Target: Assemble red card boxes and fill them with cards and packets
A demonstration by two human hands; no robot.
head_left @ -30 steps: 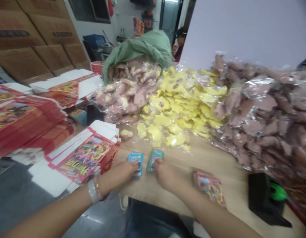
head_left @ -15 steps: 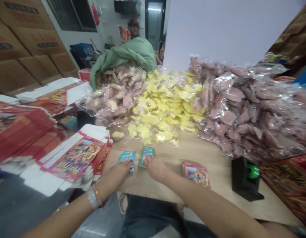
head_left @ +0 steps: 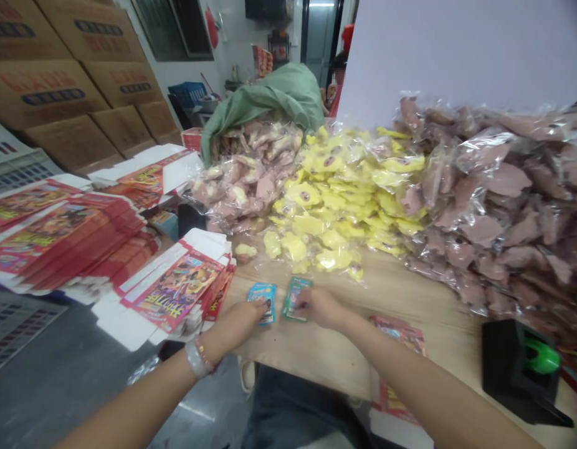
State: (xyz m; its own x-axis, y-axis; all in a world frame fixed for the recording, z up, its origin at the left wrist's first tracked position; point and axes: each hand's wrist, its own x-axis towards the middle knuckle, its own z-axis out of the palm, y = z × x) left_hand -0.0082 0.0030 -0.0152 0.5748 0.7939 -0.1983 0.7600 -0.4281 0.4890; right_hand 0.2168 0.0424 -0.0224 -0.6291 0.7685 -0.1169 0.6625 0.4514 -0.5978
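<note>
My left hand (head_left: pixel 245 319) is at a small stack of blue cards (head_left: pixel 268 290) on the table, its fingers closed on the lower left edge. Beside it lies a stack of green cards (head_left: pixel 294 293), and my right hand (head_left: pixel 322 307) has its bent fingers closed on that stack's right side. Blur and the hands themselves hide part of the fingertips. Both stacks lie flat or nearly so, a narrow gap apart. Under my right forearm is a pile of red printed packs (head_left: pixel 400 330), partly covered.
Bagged yellow pieces (head_left: pixel 326 206) and bagged pinkish-brown pieces (head_left: pixel 494 218) are heaped behind the cards. Red flat cartons (head_left: pixel 181 290) are piled at left. A black tape dispenser (head_left: pixel 508 362) stands at right. A green sack (head_left: pixel 265 93) and brown boxes (head_left: pixel 59 87) are farther back.
The view has turned left, so everything appears farther right. My right hand has shifted toward the green stack's right side, uncovering more cards. A red and white carton now shows below my right forearm.
</note>
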